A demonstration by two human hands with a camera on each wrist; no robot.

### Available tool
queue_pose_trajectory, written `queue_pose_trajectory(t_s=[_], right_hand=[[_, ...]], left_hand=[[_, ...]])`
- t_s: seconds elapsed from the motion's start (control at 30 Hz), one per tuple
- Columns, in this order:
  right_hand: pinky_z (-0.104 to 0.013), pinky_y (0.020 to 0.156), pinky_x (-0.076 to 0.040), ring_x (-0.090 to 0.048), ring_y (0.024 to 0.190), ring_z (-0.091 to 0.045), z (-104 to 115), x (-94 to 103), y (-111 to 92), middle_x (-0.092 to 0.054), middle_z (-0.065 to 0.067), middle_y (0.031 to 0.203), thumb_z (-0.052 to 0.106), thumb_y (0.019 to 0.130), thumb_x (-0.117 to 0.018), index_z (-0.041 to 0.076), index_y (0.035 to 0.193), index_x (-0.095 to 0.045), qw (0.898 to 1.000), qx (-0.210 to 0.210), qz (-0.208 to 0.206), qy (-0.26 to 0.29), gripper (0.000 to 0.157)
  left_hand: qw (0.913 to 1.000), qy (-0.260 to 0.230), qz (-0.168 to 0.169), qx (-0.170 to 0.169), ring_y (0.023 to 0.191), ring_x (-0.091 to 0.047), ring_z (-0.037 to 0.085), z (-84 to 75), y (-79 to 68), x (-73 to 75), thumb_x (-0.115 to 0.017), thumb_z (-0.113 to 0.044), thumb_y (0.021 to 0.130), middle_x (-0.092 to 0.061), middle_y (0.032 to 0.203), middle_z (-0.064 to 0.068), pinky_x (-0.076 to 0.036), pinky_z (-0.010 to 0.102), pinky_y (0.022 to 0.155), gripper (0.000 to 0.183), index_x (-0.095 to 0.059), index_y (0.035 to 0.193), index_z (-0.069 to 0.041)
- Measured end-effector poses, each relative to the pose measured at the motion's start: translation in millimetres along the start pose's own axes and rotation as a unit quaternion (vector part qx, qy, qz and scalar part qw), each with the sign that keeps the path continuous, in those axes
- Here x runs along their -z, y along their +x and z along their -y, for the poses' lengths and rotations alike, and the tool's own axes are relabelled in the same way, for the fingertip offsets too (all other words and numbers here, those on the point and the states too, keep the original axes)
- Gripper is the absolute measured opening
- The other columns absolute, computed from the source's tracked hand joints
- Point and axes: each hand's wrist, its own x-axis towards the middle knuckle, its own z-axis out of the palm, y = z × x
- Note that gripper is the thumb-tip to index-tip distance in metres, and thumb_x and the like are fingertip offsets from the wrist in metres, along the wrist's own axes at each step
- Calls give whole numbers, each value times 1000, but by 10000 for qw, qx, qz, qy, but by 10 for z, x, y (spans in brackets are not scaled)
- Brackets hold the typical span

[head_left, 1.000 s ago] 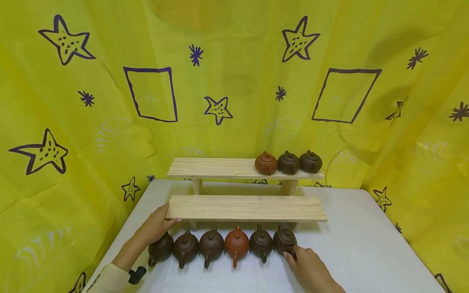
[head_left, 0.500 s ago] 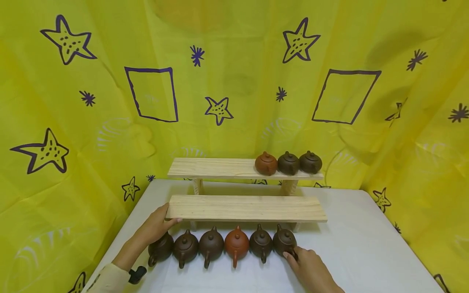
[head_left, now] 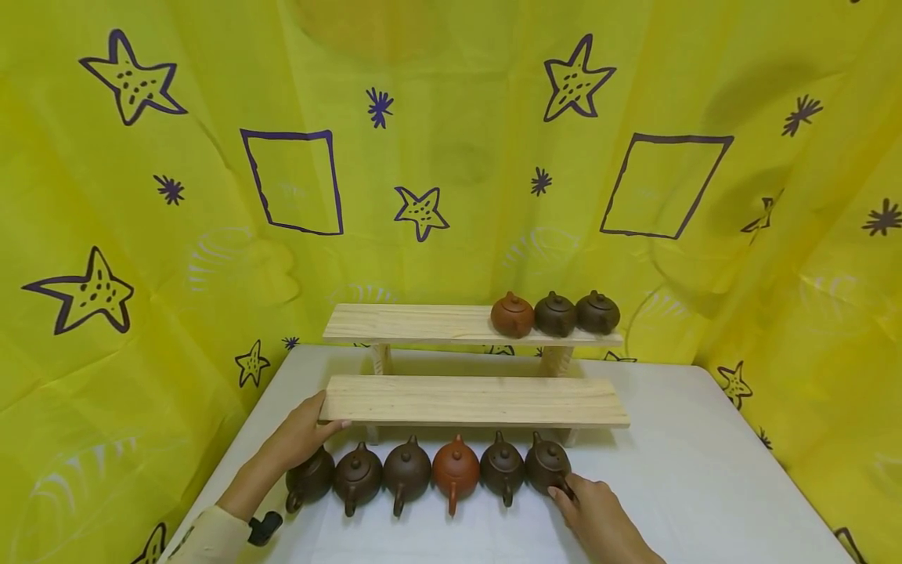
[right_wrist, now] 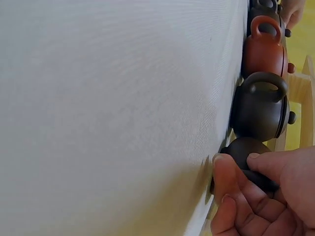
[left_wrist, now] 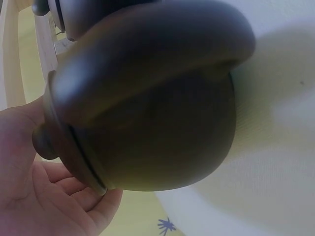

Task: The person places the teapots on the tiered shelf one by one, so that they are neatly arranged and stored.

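Several small teapots stand in a row on the table, spouts toward the shelf and handles toward me; one is a reddish-brown teapot, the rest dark brown. My right hand pinches the handle of the rightmost dark teapot between thumb and fingers; that teapot rests on the table. With my left hand I grip the left end of the lower wooden shelf, thumb along its front edge. Below that hand sits the leftmost dark teapot, partly hidden by it in the head view and large in the left wrist view.
Behind, an upper wooden shelf carries a reddish-brown teapot and two dark teapots at its right end. A white cloth covers the table. A yellow patterned curtain surrounds the back and sides.
Almost nothing differs. The rightmost teapot has tilted or turned very slightly under my right hand; my left hand stays on the shelf end.
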Motion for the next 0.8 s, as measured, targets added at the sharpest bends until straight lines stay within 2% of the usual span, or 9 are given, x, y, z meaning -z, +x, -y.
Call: queue_pose_trajectory(t_s=[0.2,0.37,0.6,0.8], right_hand=[[-21,51,-38,-41,48,-1,-32,45,-88,-47,12,57,22,104,-68,16,73,-51,9988,51,219,431,36],[-21,53,-37,-40,51,0,-10,112,-137,-46,14,58,22,103,-70,18,72,-51,9996,94,155,223,36],[-21,54,-42,-44,51,2,128,339,-133,-53,12,59,22,104,-68,16,75,-56,9989,244,219,326,32],[-22,53,-46,-54,54,1,330,523,-12,-62,8,63,21,105,-68,13,78,-59,9982,345,203,440,29]], left_hand=[[10000,46,-33,-40,134,-55,51,14,12,-6,-74,-27,101,-56,142,38,-44,64,110,74,-41,149,18],[9999,65,-48,-64,132,-56,51,14,18,0,-74,-27,101,-57,140,37,-45,64,109,73,-42,148,18],[10000,81,-37,-37,133,-56,51,31,26,-7,-74,-28,101,-56,142,38,-45,64,109,74,-41,149,17],[9999,69,-57,-46,134,-55,51,49,34,-17,-74,-26,101,-56,143,37,-44,64,111,73,-41,150,17]])
